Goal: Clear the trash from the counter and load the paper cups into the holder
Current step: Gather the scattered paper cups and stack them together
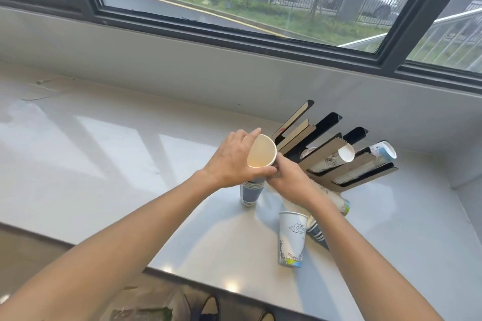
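My left hand [232, 161] grips a paper cup [261, 151] by its rim, its open mouth tilted toward me above a stack of dark blue cups [251, 193] standing on the white counter [130, 164]. From the right, my right hand [289, 174] closes on the lower body of that same cup. Just behind stands the black and brown cup holder [336, 154], with white cups [345, 152] lying in its slots. A white printed cup [290, 240] stands upright near the front edge. Beside it, loose cups [319, 234] lie under my right forearm.
A grey wall and a dark-framed window [234, 34] run behind the counter. A thin scrap [36, 98] lies at the far left of the counter. Below the front edge, a bag [146, 313] and shoes [211, 307] show on the floor.
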